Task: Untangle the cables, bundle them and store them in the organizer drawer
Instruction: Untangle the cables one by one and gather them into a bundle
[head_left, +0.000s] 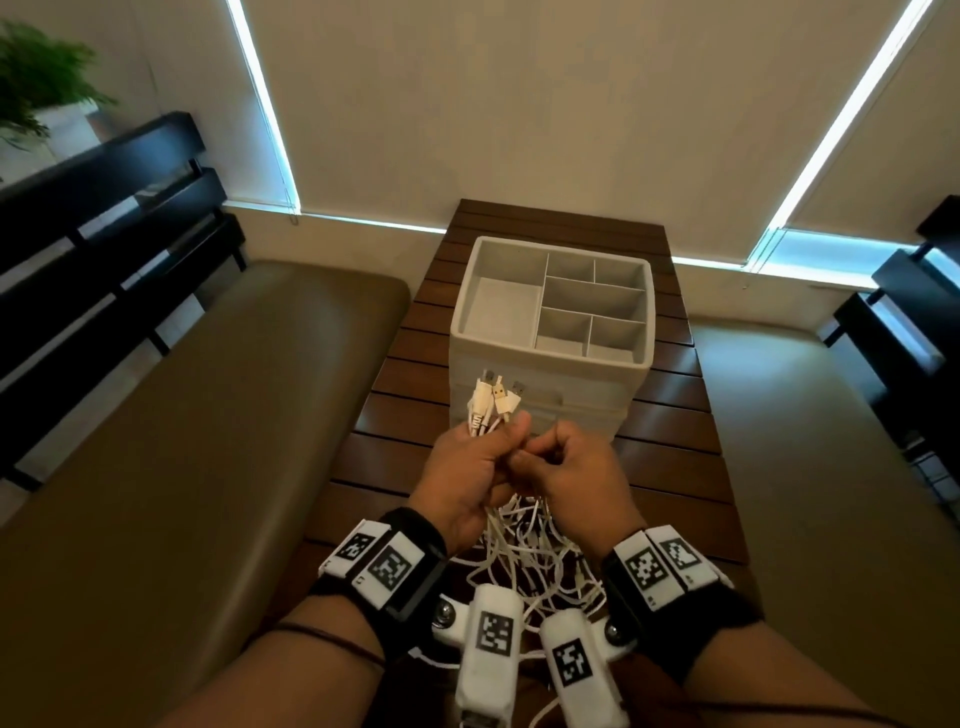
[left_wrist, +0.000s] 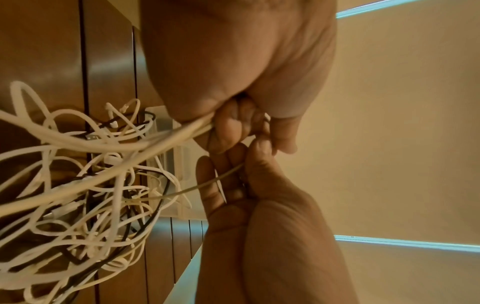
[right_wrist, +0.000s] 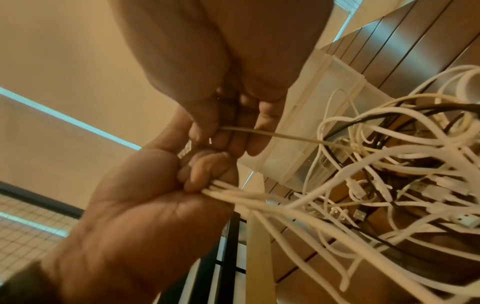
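Left hand (head_left: 464, 474) has a fist grip on a bunch of white cables (head_left: 524, 551) just below their USB plugs (head_left: 494, 391); the plugs fan out above the thumb, in front of the organizer (head_left: 550, 332). Right hand (head_left: 576, 470) sits right against it, fingers curled, pinching one thin cable (right_wrist: 272, 134) between thumb and fingertips. That strand runs taut from the pinch down into the pile.

The rest of the cables hang from both hands into a loose snarl on the table (head_left: 670, 431) between my wrists. Mostly white, at least one black cable (right_wrist: 389, 109) threaded through it.

Organizer stands further back on the table, top tray compartments bare. Drawer front below looks closed, though the plugs hide part of it.

Handling, my read:
- Light, limp, no stiffness to speak of. They won't hold a shape, so any bundle needs a wrap or tie.
- Smooth jacket, probably slides through the fingers easily. Good for drawing a strand out, bad for a loose pinch.
- Plug ends are the rigid bit and the best place to hold. They're also what will snag on loops.
- Pulling hard on a taut strand likely tightens the knot. Better to feed slack and follow one plug through.

Untangling looks early; nothing bundled or stored yet.
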